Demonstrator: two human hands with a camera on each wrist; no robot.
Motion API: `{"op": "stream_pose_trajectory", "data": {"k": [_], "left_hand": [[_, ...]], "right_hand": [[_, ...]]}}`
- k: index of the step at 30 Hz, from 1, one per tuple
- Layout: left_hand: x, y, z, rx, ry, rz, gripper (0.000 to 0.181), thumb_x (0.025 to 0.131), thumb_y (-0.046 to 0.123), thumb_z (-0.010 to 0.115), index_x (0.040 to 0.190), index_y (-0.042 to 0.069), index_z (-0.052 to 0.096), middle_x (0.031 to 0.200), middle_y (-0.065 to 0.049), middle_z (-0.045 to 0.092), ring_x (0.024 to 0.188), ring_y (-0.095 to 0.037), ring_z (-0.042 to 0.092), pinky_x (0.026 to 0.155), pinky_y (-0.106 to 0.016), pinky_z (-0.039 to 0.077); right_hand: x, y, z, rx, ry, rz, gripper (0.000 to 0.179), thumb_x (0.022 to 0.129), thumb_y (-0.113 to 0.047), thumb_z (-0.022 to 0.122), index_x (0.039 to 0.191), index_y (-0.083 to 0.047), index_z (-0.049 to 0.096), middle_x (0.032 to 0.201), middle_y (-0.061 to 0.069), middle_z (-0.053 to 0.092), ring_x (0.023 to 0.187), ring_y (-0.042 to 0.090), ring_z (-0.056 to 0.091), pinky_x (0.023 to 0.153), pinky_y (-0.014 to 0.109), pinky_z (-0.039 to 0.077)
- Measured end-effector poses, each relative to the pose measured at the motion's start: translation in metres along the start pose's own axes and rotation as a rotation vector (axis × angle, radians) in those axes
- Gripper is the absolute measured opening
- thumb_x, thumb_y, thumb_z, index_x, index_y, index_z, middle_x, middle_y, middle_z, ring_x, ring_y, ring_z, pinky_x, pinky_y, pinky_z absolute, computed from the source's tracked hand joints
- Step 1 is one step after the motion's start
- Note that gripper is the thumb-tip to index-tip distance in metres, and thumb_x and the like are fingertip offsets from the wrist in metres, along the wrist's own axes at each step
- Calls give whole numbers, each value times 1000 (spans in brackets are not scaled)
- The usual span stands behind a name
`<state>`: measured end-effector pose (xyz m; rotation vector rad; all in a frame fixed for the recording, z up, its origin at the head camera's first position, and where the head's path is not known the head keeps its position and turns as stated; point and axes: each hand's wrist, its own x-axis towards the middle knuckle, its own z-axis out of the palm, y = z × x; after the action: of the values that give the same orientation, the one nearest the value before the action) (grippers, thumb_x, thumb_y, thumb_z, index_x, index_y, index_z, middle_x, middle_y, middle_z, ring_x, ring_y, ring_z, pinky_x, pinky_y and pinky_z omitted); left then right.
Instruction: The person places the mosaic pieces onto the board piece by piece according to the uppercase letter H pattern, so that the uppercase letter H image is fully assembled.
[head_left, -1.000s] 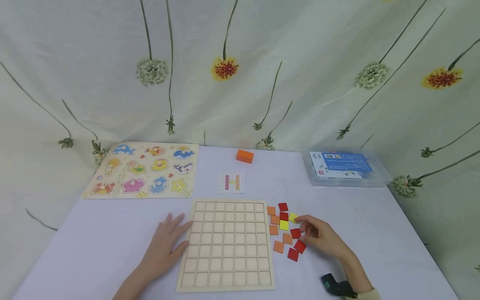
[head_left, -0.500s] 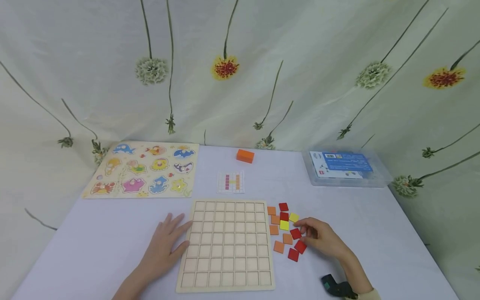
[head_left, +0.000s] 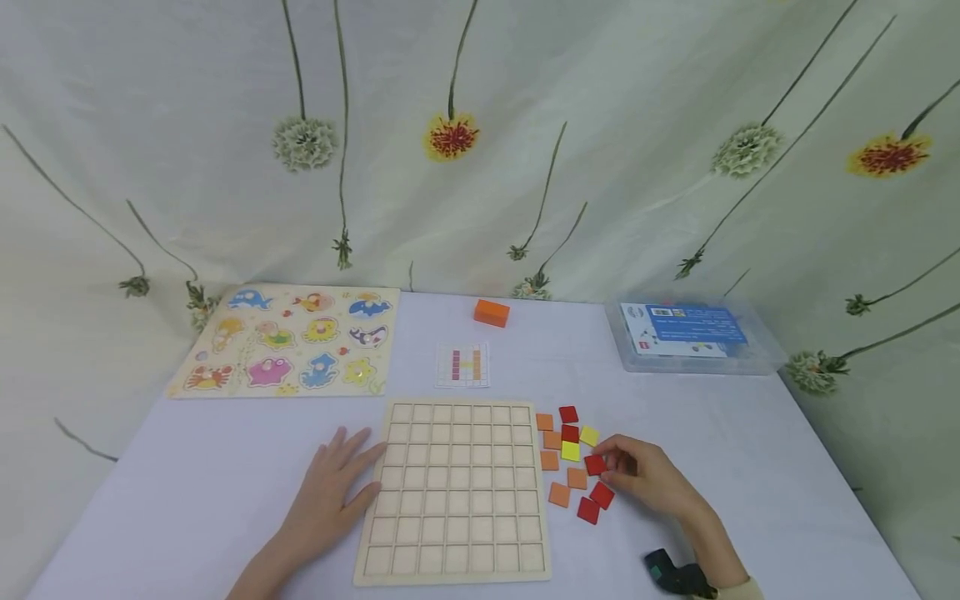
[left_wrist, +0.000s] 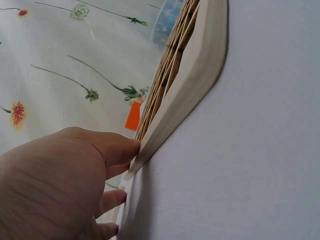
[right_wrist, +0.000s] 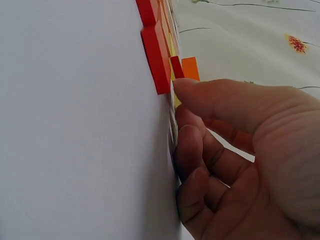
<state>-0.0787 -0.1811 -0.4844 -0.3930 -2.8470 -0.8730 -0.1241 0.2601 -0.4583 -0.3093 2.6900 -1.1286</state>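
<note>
My right hand (head_left: 645,473) has its thumb and index finger at opposite edges of a red square tile (head_left: 596,465), pinching it; in the right wrist view this red tile (right_wrist: 177,67) shows at the thumb tip. More red, orange and yellow tiles (head_left: 570,451) lie flat around it, beside the right edge of a wooden grid board (head_left: 456,502). The board's visible squares hold no tiles. On its left edge rest the thumb and fingers of my left hand (head_left: 326,492), spread and nearly straight; the left wrist view shows the thumb touching the board's rim (left_wrist: 155,127).
Behind the board lies a small card with a coloured grid pattern (head_left: 462,365). An orange block (head_left: 491,313) sits farther back. A sea-animal puzzle board (head_left: 285,340) is at back left, a clear plastic box (head_left: 690,337) at back right. A flowered cloth hangs behind.
My right index finger has come away from the yellow tile and down to a red tile. That red tile has shifted slightly toward the hand. My left hand has stayed put.
</note>
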Motion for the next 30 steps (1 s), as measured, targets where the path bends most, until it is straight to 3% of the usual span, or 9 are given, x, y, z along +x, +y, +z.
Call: {"op": "stream_pose_trajectory", "data": {"k": [7,19,25,30], "left_hand": [[1,-1,2,3,32,29,47,87,18,69,133,13,60,148,-20,46,141,-53,26,111,-70,19],[-1,0,1,0,35,27,47,87,18,69,133,13,60,148,-19,46,141,-52,26,111,-70,19],[-1,1,0,3,26,22,46,89,19,68,134,15,60,150,-18,45,142,-51,25,113,-69,18],[-1,1,0,0,34,28,46,88,18,69,133,13,61,148,-19,46,141,-52,26,111,-70,19]], "right_hand": [[-1,-9,-8,-61,77,48,28,80,-8,77,105,-10,66,76,-2,55,71,12,53,63,17,50],[13,-42,-7,-75,118,-71,24,78,-4,78,97,-7,64,72,-2,54,66,11,52,60,17,49],[33,-67,6,-35,84,-129,21,79,-4,77,96,-7,64,72,-3,54,66,12,52,58,18,48],[55,-93,22,-14,-1,-188,20,79,-5,76,95,-5,64,73,-1,55,65,12,51,57,19,46]]}}
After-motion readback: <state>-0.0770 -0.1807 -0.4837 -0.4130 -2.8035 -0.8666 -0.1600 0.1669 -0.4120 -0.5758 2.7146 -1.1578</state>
